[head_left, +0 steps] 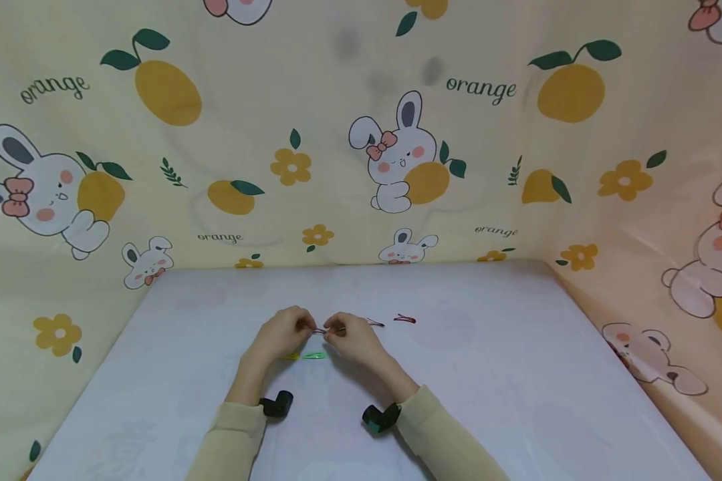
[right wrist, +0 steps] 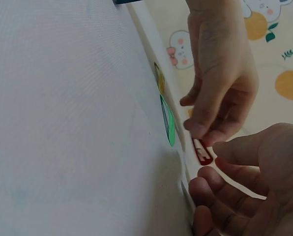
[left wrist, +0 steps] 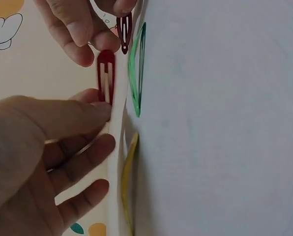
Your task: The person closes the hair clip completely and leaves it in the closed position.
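Observation:
My left hand pinches one end of a red snap hair clip between thumb and finger, just above the white table. Opposite it, my right hand has its fingertips at the clip's other end; thumb and fingers stand apart, loosely bent. A smaller dark red hair clip shows by the right hand's fingers in the left wrist view; whether they touch it I cannot tell. Nearer me lie a green hair clip and a yellow hair clip, the latter partly hidden by the left hand.
To the right of the right hand, a thin dark clip and a red clip lie on the white table. Behind the table hangs a cloth printed with rabbits and oranges. A black wrist camera sits on the right wrist.

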`<state>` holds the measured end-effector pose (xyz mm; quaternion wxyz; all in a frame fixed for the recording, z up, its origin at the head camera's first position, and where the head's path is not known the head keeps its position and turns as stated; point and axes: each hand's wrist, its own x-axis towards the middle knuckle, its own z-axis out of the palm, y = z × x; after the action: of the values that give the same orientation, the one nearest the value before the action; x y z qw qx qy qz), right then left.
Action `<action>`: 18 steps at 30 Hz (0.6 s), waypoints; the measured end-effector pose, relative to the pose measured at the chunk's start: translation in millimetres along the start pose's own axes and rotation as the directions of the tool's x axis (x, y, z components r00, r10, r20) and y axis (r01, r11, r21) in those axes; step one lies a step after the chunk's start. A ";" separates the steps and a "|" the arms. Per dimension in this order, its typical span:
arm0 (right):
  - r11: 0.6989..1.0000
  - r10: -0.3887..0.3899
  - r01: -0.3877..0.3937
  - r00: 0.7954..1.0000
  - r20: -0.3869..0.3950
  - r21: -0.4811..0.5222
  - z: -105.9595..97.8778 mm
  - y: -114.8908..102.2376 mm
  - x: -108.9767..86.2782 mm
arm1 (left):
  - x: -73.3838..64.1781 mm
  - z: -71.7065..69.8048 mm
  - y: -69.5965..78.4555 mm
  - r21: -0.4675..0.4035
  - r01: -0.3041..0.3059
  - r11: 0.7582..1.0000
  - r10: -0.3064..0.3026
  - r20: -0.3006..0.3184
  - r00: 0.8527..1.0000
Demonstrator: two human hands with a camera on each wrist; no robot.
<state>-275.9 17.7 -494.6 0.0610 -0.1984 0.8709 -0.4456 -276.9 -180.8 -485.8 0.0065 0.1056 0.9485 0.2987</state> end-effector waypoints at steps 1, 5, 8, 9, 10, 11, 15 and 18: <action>1.000 -0.005 0.005 1.000 -0.006 -0.002 -0.3 0.0 0.2 | -0.6 -0.5 1.1 -0.006 -0.004 1.000 0.003 -0.007 1.000; 1.000 -0.012 0.013 0.999 -0.050 0.014 -2.7 -0.6 0.4 | -1.8 -1.9 6.9 -0.030 -0.007 1.000 0.006 -0.037 0.999; 0.999 -0.006 0.010 0.996 -0.087 0.042 -4.8 -1.0 0.2 | -3.2 -3.6 12.3 -0.044 0.000 0.999 -0.002 -0.047 0.999; 0.999 -0.006 0.011 0.995 -0.098 0.049 -5.4 -1.1 0.1 | -3.8 -4.3 14.0 -0.048 0.000 0.999 -0.002 -0.049 0.999; 0.999 -0.008 0.013 0.994 -0.109 0.049 -6.1 -1.3 -0.1 | -4.3 -5.1 15.6 -0.052 -0.002 0.999 -0.001 -0.050 0.999; 0.999 -0.008 0.013 0.993 -0.119 0.046 -6.7 -1.7 -0.3 | -4.8 -5.6 17.1 -0.054 -0.007 0.999 0.004 -0.052 0.999; 0.997 -0.049 0.057 0.987 -0.156 0.045 -11.0 -3.3 -2.5 | -6.4 -7.4 22.4 -0.058 -0.041 0.997 0.037 -0.072 0.997; 0.992 -0.104 0.115 0.977 -0.188 0.048 -14.9 -3.2 -3.9 | -6.5 -7.2 24.4 -0.050 -0.089 0.995 0.084 -0.100 0.991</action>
<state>-275.6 28.8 -483.4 -0.0392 -0.2019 0.8471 -0.4900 -266.3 -166.7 -466.4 -0.0499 0.1319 0.9338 0.3289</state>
